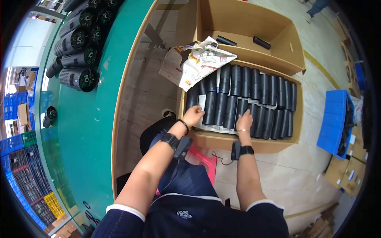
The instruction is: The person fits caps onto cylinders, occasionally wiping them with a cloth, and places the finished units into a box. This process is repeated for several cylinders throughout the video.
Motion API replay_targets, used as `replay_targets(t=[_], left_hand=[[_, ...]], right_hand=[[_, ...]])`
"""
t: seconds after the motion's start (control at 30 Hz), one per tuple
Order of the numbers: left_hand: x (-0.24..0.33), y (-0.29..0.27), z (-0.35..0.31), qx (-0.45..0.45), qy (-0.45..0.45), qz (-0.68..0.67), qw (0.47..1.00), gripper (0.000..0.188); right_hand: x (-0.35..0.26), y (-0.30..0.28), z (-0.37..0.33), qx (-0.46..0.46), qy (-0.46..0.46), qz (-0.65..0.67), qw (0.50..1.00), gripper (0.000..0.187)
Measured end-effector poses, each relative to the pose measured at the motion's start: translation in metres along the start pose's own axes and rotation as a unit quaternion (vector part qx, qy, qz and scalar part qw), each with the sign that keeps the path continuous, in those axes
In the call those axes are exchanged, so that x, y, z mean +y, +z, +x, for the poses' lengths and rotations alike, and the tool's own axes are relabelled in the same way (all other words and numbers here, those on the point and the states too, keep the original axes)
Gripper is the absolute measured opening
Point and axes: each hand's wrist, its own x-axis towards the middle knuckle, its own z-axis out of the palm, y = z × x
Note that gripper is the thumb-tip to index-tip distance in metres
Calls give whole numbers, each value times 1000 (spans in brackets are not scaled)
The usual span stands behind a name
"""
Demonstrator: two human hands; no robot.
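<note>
A cardboard box (pixel 222 139) holds two rows of black cylinders (pixel 230 113) packed side by side over white paper. At the near left corner of the box is my left hand (pixel 192 116), its fingers bent together beside the leftmost cylinder of the near row. A strip of white paper (pixel 202 102) shows just above those fingertips; whether they pinch anything is hidden. My right hand (pixel 245 121) reaches over the middle of the near row, fingers curled on the lower part of one black cylinder (pixel 241 106).
Crumpled printed paper (pixel 204 63) lies over the box's far left corner. Behind stands a larger carton (pixel 254 20) with two black cylinders inside. On the left, a green table (pixel 85 131) bears stacked motor-like cylinders (pixel 77 59). A blue crate (pixel 333 121) stands right.
</note>
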Motion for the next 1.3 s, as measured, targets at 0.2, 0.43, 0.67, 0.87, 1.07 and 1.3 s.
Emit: replay_targets(t=[0.2,0.43,0.67,0.87,1.07,1.3], left_hand=[[1,53,53,-3,-49,-14,999,87],[-16,74,68,20,-74,32,997,97],[0,64,61,-50,-63,-239,968,71],[13,58,45,-141,-104,-299,938,75],[64,52,10,-185,-2,-349,919,75],[167,4,-94,-163,267,-303,900,78]], right_hand=[[61,-11,14,-141,-21,289,947,69],[18,-36,1,-324,174,559,743,64],[38,-11,-14,-303,190,653,667,55],[41,24,-15,-325,250,740,533,49],[59,-18,-53,-280,149,817,482,74],[-11,-151,-84,-227,-100,822,513,80]])
